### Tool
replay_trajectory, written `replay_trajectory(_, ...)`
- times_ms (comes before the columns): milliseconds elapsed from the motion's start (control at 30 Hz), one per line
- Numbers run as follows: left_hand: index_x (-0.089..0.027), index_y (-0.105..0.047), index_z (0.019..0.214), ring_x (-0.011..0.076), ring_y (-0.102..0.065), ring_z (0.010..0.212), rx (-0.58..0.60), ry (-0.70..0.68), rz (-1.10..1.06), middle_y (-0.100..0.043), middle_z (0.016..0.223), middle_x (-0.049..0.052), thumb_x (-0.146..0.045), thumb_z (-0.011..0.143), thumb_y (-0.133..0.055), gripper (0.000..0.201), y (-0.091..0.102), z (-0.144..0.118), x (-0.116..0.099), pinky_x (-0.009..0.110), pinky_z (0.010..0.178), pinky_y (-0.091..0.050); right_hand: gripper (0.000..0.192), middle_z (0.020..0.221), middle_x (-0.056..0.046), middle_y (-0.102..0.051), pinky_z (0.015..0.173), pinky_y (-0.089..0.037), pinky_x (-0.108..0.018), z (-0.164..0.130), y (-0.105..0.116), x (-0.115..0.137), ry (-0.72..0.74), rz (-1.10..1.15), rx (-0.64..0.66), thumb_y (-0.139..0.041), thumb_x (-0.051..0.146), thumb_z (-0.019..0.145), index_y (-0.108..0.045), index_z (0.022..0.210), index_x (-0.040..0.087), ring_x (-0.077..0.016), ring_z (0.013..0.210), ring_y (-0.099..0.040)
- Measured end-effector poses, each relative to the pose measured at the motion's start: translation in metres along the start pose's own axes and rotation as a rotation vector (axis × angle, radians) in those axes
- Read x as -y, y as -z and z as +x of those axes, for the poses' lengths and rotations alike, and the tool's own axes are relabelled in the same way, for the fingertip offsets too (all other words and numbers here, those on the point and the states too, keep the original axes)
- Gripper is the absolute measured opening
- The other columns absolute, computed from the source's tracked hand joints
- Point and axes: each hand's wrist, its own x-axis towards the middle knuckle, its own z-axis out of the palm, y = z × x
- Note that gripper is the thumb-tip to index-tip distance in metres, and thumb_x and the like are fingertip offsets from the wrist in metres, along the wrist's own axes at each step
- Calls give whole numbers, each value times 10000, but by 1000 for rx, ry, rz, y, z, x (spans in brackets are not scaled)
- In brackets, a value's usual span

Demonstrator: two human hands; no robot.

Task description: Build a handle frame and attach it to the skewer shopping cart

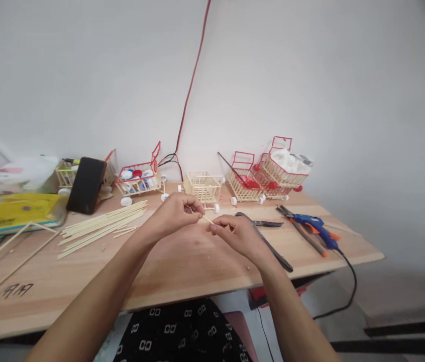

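Observation:
My left hand (177, 213) and my right hand (235, 234) meet over the middle of the wooden table (182, 266), each pinching one end of a short thin wooden stick (208, 219). Just behind my hands stands an unpainted stick-built cart (203, 187) with small white wheels. A pile of long wooden sticks (101, 226) lies to the left of my left hand. Black-handled pliers (269, 241) lie right beside my right hand.
A blue glue gun (316, 226) with its black cord and orange-handled pliers (308, 237) lie at the right. Red-trimmed stick carts (139, 178) (273, 173) line the wall, one holding bottle caps. A black phone (85, 184) leans at the left, near a yellow packet (16, 211).

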Motion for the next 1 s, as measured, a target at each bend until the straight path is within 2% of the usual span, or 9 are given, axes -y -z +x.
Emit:
replay_trajectory(200, -145, -711, 780, 123, -608, 720, 36, 17, -187, -702, 776, 25, -182, 698, -650, 109, 6, -2, 19, 211, 650, -435, 213, 688, 18, -673, 602, -362, -213, -4, -14, 7, 29, 28, 21, -553, 233, 880, -711, 744, 186, -109, 656, -573)
replay_trajectory(333, -152, -721, 810, 117, -598, 704, -4, 107, -317, -695, 746, 17, -224, 685, -700, 145, 4, -4, 17, 214, 646, -431, 196, 671, 20, -664, 602, -369, -214, -8, -19, 13, 34, 28, -81, -555, 222, 876, -717, 768, 192, -107, 640, -565)
replay_trajectory(500, -136, -715, 686, 96, -539, 624, -31, 169, -558, -656, 670, 14, -300, 717, -700, 167, -13, -5, 12, 220, 605, -409, 212, 679, 4, -654, 589, -394, -219, -13, -29, 17, -8, 112, -265, -555, 290, 881, -707, 778, 183, -117, 627, -565)
replay_trajectory(667, -125, -693, 723, 95, -531, 616, 4, 151, -855, -611, 641, -3, -319, 728, -722, 196, -32, -5, 13, 242, 632, -422, 272, 670, -10, -639, 561, -392, -232, -12, -42, 21, -69, 174, -367, -542, 334, 881, -683, 714, 173, -121, 590, -541)
replay_trajectory(767, -113, -687, 761, 94, -520, 601, 35, 164, -992, -612, 683, 8, -319, 728, -727, 213, -37, -6, 13, 244, 588, -414, 278, 655, -12, -627, 546, -393, -234, -10, -48, 24, -90, 201, -421, -537, 343, 881, -673, 707, 173, -121, 568, -528)
replay_trajectory(1000, -90, -671, 725, 87, -505, 550, 7, 233, -1058, -620, 666, 36, -302, 718, -728, 219, -39, -7, 8, 225, 520, -392, 321, 635, -8, -603, 524, -408, -235, -4, -63, 27, -137, 271, -472, -528, 400, 889, -642, 687, 179, -116, 531, -514)
